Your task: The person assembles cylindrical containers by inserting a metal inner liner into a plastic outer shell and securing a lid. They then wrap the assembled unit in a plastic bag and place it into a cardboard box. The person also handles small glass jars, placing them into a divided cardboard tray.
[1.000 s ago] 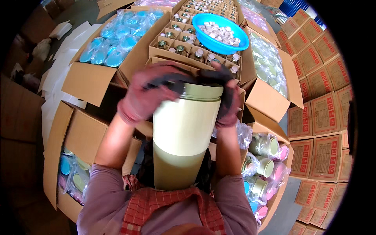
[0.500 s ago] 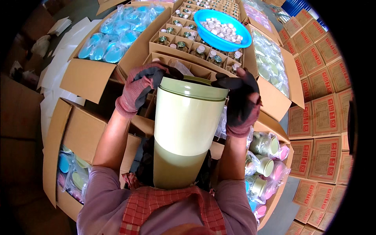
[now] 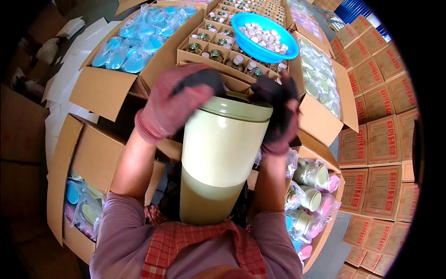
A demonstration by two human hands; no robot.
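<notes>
1. Since the earlier frame, both gloved hands have been brought inward over the top of the pale green container [image 3: 218, 158], where half a second ago they were set wider at its sides.
2. The left hand [image 3: 174, 100], in a pink knitted glove with dark palm and fingers, is curled over the upper left rim of the dark green lid [image 3: 237, 108]; it is closed on the lid's edge.
3. The right hand [image 3: 278, 114] is pressed against the lid's right side, fingers bent down along the container's wall, holding it.
4. The container is held upright at the centre of the frame, close to the person's chest, its base near the red checked apron [image 3: 195, 246].
5. A blue bowl [image 3: 265, 35] of small white caps is seen at the upper centre, resting on a divided carton of small jars [image 3: 218, 44].
6. A carton of blue bagged lids [image 3: 134, 42] lies at the upper left.
7. Bagged cups [image 3: 311, 195] are packed in an open carton at the lower right.
8. Sealed cartons [image 3: 381, 139] are stacked along the right edge.
</notes>
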